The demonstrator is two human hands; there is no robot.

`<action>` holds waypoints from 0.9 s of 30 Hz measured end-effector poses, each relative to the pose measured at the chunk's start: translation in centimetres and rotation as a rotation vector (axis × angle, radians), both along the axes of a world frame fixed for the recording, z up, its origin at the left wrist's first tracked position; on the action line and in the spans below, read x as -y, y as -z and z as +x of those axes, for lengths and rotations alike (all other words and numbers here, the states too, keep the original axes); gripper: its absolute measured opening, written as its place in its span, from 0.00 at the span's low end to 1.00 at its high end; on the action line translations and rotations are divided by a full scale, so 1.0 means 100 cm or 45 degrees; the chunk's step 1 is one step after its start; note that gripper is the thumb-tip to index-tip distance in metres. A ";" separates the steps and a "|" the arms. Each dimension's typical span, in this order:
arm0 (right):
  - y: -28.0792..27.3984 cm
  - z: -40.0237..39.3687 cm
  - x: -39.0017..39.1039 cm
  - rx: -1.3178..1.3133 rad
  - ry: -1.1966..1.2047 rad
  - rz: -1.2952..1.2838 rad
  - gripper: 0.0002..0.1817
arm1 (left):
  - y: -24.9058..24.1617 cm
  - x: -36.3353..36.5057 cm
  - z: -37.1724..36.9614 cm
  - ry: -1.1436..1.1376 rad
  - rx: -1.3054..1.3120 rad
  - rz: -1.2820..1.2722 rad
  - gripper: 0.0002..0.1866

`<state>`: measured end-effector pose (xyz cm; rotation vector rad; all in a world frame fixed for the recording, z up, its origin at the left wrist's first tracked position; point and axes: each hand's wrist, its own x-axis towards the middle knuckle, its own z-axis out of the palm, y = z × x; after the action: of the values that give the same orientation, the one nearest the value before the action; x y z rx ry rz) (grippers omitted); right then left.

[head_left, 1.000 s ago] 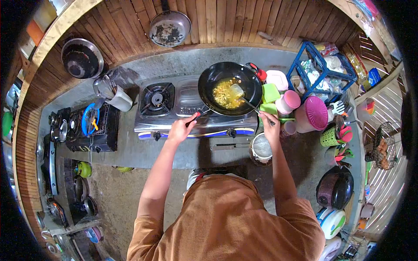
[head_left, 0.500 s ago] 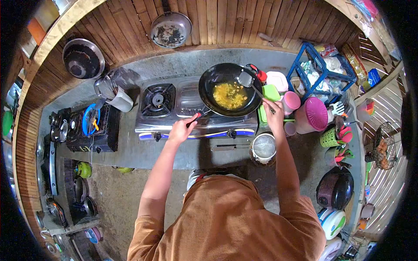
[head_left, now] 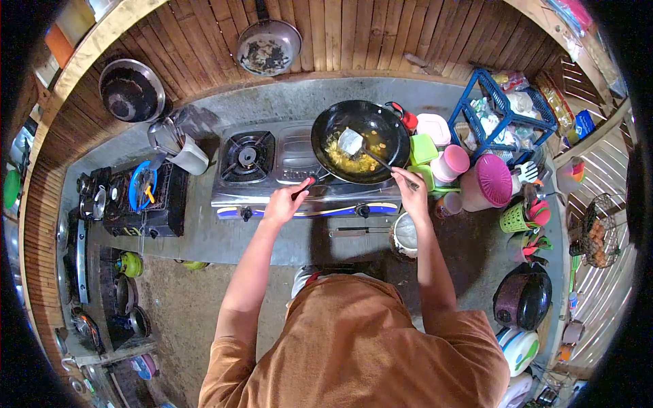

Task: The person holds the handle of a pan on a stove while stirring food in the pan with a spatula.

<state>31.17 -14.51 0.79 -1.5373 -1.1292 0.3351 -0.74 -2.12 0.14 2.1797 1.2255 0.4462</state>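
Note:
A black wok (head_left: 388, 129) sits on the right side of the two-burner gas stove (head_left: 299, 198). My left hand (head_left: 286, 202) is wrapped round the wok's handle (head_left: 303, 188). In my right hand (head_left: 411, 190) is the dark handle of a spatula (head_left: 351, 141), whose flat blade is inside the wok, left of its middle. Yellow chopped food (head_left: 358, 163) lies in liquid at the wok's lower part, partly under the blade. The left burner (head_left: 248, 156) has nothing on it.
Lidded tubs, including a pink one (head_left: 492, 181), and a blue basket rack (head_left: 506, 115) stand right of the wok. A white-rimmed pot (head_left: 406, 232) is beside my right wrist. A utensil holder (head_left: 191, 158) stands left of the stove; pans hang on the wall.
The spatula blade has moved left and down, from the wok's upper right into the food. My right hand has shifted left and slightly down. My left hand stays on the wok handle.

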 end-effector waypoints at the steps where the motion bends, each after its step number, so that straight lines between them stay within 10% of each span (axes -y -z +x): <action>1: -0.005 -0.002 0.004 0.000 -0.001 0.000 0.10 | 0.002 -0.001 0.000 -0.002 0.002 0.025 0.20; 15: -0.009 0.016 0.039 0.678 0.258 -0.070 0.10 | -0.003 0.002 0.001 -0.036 -0.086 -0.023 0.20; 27: 0.009 -0.023 0.030 -0.305 0.150 -0.035 0.11 | -0.008 0.003 0.009 -0.124 -0.314 0.011 0.21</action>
<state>28.83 -17.51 -0.10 -1.5348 -0.8468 0.4437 0.17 -2.42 0.90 2.2389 1.4681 0.2260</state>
